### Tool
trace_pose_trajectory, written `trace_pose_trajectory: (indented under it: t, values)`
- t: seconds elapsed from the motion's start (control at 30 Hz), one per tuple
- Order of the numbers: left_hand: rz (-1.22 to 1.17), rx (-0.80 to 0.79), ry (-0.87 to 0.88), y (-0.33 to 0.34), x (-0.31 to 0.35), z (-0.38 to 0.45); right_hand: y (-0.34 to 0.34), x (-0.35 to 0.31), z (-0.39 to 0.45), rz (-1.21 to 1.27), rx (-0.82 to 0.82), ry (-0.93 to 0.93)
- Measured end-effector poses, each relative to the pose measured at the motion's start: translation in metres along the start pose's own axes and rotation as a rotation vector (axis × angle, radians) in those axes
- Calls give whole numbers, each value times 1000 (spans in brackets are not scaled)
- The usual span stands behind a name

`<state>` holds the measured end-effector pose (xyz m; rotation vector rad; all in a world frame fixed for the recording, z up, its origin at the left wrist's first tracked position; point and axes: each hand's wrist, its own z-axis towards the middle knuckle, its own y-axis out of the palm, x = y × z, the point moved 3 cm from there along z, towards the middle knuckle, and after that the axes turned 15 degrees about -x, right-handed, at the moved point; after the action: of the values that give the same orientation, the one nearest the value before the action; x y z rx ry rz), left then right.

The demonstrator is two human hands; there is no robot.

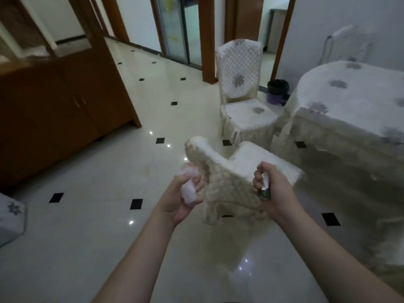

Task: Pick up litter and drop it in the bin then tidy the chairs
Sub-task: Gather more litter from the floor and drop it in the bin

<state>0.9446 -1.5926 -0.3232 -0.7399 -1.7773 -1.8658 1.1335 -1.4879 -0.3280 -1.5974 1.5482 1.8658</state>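
Observation:
My left hand is closed around a crumpled white tissue. My right hand grips a small scrap of litter, white with a green end. Both hands are raised in front of a cream-covered chair right before me; whether they touch its backrest I cannot tell. A purple bin with a black liner stands on the floor in the far corner, between a second covered chair and the table.
A round table with a cream flowered cloth fills the right side. A wooden cabinet lines the left. Another covered seat's corner shows at the left edge. A third chair stands behind the table. Tiled floor stretches between cabinet and chairs.

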Motion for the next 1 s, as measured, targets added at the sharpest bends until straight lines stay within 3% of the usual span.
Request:
trace_pose_trajectory:
  t: [0.07,0.27,0.5,0.77,1.0]
  values:
    - [12,13,71,-28,36,-28,42,22,18,4,-30,24]
    - [24,297,189,-102,110,-89,137,75,53,35,-106,96]
    - [25,396,257,-149,172,-117,210,113,99,21,-256,241]
    - [8,369,249,-220,220,-70,251,146,196,90,-294,350]
    - [-3,468,218,-280,289,11,275,146,317,165,-294,401]
